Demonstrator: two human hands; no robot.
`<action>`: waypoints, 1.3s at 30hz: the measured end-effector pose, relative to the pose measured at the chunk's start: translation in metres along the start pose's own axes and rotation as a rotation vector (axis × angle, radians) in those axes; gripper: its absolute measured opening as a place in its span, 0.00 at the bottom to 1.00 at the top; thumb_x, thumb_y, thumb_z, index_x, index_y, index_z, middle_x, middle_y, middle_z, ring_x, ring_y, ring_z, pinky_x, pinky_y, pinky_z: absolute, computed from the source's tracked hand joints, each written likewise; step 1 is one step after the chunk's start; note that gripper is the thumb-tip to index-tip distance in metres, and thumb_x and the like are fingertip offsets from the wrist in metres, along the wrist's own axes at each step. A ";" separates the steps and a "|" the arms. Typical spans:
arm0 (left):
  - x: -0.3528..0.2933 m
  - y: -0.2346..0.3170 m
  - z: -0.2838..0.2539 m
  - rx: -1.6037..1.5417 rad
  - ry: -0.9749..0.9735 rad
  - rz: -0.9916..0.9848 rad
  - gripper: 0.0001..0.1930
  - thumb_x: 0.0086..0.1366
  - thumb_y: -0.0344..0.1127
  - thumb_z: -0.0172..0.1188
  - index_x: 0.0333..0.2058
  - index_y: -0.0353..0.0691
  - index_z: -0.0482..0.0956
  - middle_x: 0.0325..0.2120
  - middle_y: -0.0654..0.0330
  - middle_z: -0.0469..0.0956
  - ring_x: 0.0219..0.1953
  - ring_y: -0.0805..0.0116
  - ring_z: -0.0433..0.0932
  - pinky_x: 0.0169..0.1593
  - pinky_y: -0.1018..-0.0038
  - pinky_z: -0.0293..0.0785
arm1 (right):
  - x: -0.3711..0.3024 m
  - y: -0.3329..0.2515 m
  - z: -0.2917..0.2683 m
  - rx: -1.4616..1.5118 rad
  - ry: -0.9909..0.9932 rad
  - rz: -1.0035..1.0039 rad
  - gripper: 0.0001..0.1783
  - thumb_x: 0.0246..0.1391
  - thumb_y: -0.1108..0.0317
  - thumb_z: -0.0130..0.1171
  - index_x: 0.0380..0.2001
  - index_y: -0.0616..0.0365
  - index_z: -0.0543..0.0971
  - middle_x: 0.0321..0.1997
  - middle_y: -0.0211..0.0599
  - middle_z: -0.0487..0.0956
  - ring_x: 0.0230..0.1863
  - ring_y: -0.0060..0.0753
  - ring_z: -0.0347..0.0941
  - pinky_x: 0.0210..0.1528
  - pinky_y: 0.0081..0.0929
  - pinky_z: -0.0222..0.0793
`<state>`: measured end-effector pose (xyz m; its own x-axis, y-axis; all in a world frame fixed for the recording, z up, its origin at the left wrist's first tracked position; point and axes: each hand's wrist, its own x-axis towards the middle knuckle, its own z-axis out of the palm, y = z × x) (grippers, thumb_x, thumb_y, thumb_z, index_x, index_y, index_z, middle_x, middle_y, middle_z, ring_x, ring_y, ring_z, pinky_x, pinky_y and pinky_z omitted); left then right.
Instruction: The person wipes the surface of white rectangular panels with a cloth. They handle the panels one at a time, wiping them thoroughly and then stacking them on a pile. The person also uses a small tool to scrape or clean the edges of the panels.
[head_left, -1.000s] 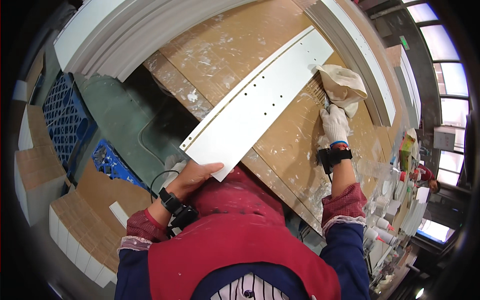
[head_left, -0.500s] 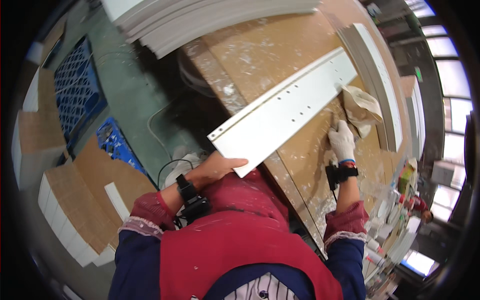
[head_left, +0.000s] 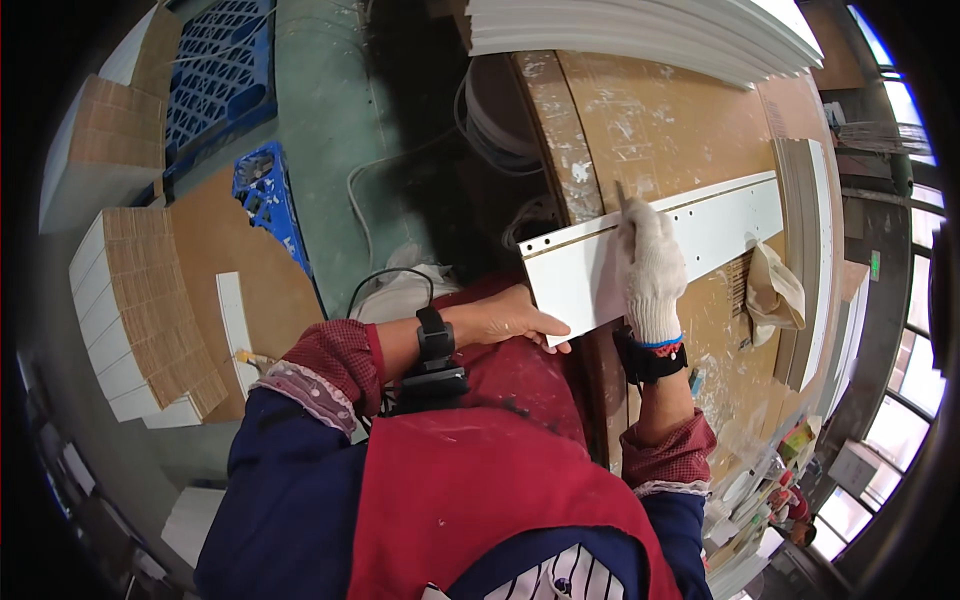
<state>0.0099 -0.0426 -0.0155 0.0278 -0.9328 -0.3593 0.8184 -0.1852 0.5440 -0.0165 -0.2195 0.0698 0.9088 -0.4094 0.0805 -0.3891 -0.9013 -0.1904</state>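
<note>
A long white board (head_left: 700, 228) with a groove along its far edge and several small holes lies slantwise on the workbench. Its near left end juts past the bench edge over my lap. My bare left hand (head_left: 515, 315) grips that end's corner, thumb on top. My right hand (head_left: 652, 265), in a white knit glove, is closed above the board near the groove. From its fingers a thin tool with a narrow grey tip (head_left: 621, 192) pokes out beyond the board's far edge; the rest is hidden in the glove. A crumpled cream cloth (head_left: 775, 290) lies beside the board's right end.
The cardboard-topped workbench (head_left: 640, 120) is smeared with white. A stack of white boards (head_left: 640, 30) stands at its far side, more boards (head_left: 800, 260) at the right. To the left are a blue plastic pallet (head_left: 220, 85), stacked boards (head_left: 150, 310) and a cable (head_left: 355, 190) on the floor.
My right hand has moved from the bench beside the cloth to over the board, where a thin tool now shows in it. My left hand keeps the board's corner. The view has turned.
</note>
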 end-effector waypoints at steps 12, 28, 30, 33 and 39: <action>0.005 -0.012 0.004 0.056 0.002 0.015 0.13 0.55 0.30 0.64 0.38 0.34 0.74 0.29 0.57 0.78 0.32 0.69 0.78 0.36 0.74 0.76 | -0.019 -0.051 0.003 -0.072 -0.183 -0.329 0.14 0.46 0.69 0.52 0.39 0.54 0.69 0.27 0.36 0.73 0.30 0.39 0.75 0.29 0.36 0.71; 0.009 -0.029 -0.007 0.225 -0.061 0.379 0.18 0.54 0.26 0.64 0.44 0.38 0.73 0.40 0.58 0.75 0.43 0.66 0.73 0.44 0.72 0.73 | -0.029 -0.077 -0.011 0.006 -0.566 -0.646 0.19 0.47 0.71 0.48 0.46 0.56 0.71 0.33 0.39 0.74 0.37 0.41 0.73 0.39 0.33 0.70; 0.010 -0.039 -0.006 -0.005 -0.020 0.418 0.18 0.54 0.29 0.65 0.44 0.39 0.73 0.41 0.57 0.76 0.44 0.66 0.74 0.44 0.72 0.74 | -0.037 -0.071 0.001 0.108 -0.313 -0.648 0.24 0.42 0.73 0.54 0.47 0.58 0.72 0.33 0.38 0.74 0.35 0.40 0.73 0.36 0.32 0.70; 0.003 -0.009 0.002 0.030 0.035 -0.019 0.15 0.53 0.31 0.67 0.39 0.35 0.76 0.30 0.55 0.79 0.33 0.66 0.79 0.35 0.74 0.77 | -0.017 -0.043 -0.003 0.241 -0.115 -0.257 0.28 0.38 0.80 0.55 0.49 0.59 0.71 0.36 0.41 0.75 0.33 0.44 0.73 0.33 0.34 0.71; -0.001 -0.050 -0.017 0.064 0.014 0.429 0.18 0.54 0.32 0.66 0.43 0.39 0.75 0.42 0.56 0.77 0.47 0.66 0.74 0.47 0.70 0.73 | -0.034 -0.073 -0.002 0.288 -0.468 -0.712 0.22 0.40 0.73 0.54 0.44 0.58 0.73 0.31 0.38 0.74 0.35 0.45 0.71 0.36 0.36 0.69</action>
<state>-0.0213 -0.0270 -0.0555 0.3656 -0.9253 -0.1006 0.6940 0.1989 0.6919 -0.0190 -0.1405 0.0831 0.9134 0.3885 -0.1217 0.2851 -0.8237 -0.4902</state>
